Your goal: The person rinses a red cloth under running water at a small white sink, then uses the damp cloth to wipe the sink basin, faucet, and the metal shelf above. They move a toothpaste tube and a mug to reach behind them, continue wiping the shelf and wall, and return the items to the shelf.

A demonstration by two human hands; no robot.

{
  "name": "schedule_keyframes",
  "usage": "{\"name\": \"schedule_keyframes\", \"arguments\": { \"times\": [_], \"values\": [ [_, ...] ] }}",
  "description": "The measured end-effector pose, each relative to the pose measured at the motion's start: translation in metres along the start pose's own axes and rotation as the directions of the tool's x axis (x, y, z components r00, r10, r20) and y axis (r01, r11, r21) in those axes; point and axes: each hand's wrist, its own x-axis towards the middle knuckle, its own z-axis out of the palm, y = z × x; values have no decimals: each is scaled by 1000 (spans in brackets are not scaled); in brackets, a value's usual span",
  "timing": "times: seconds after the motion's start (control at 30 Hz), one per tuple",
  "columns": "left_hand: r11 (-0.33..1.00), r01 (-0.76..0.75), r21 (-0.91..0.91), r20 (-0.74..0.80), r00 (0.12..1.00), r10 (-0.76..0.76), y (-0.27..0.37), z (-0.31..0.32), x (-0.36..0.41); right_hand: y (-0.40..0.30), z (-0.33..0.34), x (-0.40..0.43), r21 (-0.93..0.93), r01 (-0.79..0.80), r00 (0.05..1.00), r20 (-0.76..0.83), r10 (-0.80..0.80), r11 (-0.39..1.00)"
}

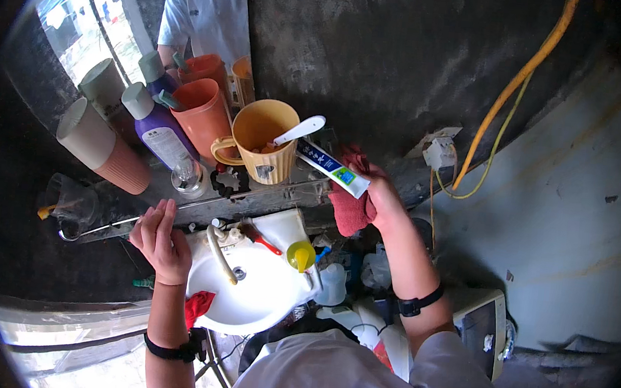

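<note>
My right hand (385,195) grips a dark red cloth (350,211) at the right end of a glass shelf (199,202). A toothpaste tube (335,168) lies across the cloth beside that hand, its other end by a yellow ribbed mug (266,134). In the mug stands a white-handled utensil (300,130). My left hand (161,239) is at the shelf's front rail, fingers bent and close together; whether it touches the rail or holds anything I cannot tell. Left of the mug are an orange cup (198,112), a purple bottle (163,137), a small clear jar (189,178) and a black beaded band (229,181).
Below the shelf is a white washbasin (252,294) with a curved faucet (221,252), a red-handled brush (267,243), a yellow pump bottle (300,257) and a red cloth (199,309). A two-tone tumbler (101,145) and clear cup (71,201) stand left. An orange cable (519,85) hangs right.
</note>
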Motion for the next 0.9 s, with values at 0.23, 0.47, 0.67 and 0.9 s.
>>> {"name": "schedule_keyframes", "arguments": {
  "times": [0.23,0.47,0.67,0.9],
  "values": [
    [1000,-1,3,3,1000,1,1,-1,2,8,-8,11,-45,57,992,118,-52,997],
    [1000,0,-21,8,1000,0,1,-3,1,0,-10,13,55,134,915,378,-145,989],
    [1000,5,7,6,1000,-5,1,-1,0,-1,1,4,-65,26,999,27,-24,998],
    [1000,1,11,18,1000,-1,1,-2,1,1,4,-3,83,-47,999,6,47,995]
  ]
}}
